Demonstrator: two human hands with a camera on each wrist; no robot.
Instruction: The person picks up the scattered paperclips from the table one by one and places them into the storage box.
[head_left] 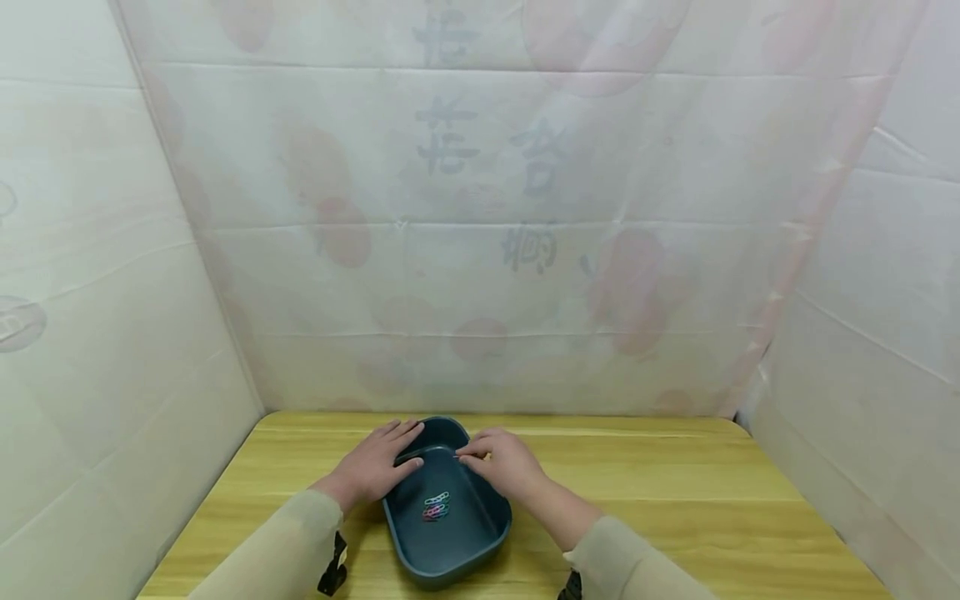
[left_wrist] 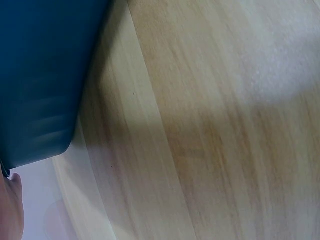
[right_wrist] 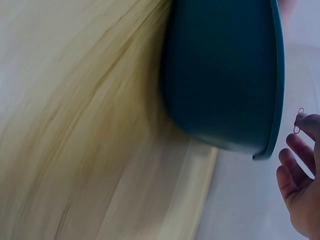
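White printed sheeting [head_left: 480, 208] walls in a wooden counter [head_left: 675, 500], where a dark teal tub [head_left: 480, 533] stands near the front edge between two sleeved arms. The left hand [head_left: 375, 467] lies flat with straight fingers on the tub's left rim, and the right hand [head_left: 502, 462] pinches a small pink paper clip [right_wrist: 298, 120] over the rim. A few coloured paper clips [head_left: 436, 506] lie on the tub's floor.

Tray [head_left: 480, 525] under my hands: dark teal, plain. Clips [head_left: 436, 506] inside the tray: pink, green, blue mix. Clip [right_wrist: 298, 121] by the tray rim: pink. Table [head_left: 675, 492] under the tray: pale yellow wood grain. My sleeves [head_left: 277, 550]: beige.
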